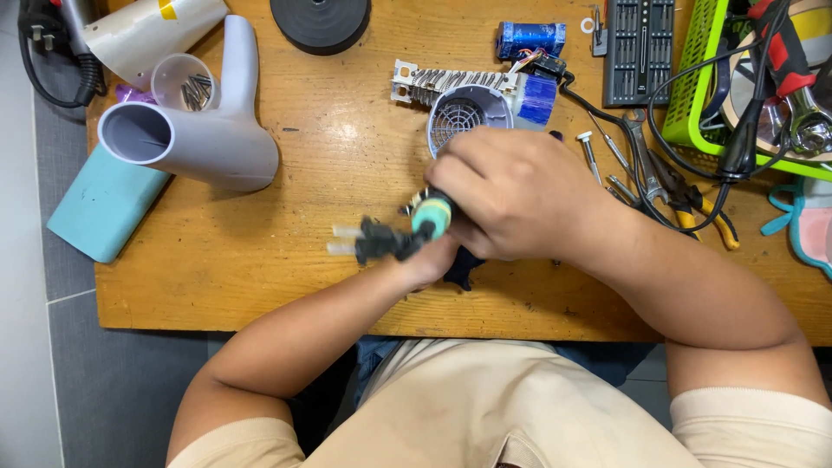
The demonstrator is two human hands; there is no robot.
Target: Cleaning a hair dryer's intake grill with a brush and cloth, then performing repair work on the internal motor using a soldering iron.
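Observation:
My right hand is closed around a screwdriver with a teal and black handle; its tip is hidden. Beneath it, my left hand is mostly covered and grips a black two-pronged plug whose prongs point left. A dark part shows under both hands at the table's front. Just behind my hands lies the hair dryer's bare inner unit, with a round grille, heating coils and blue tape.
The grey hair dryer shell lies at the left by a clear cup of screws and a teal box. A bit case, green basket, yellow-handled pliers and loose tools fill the right.

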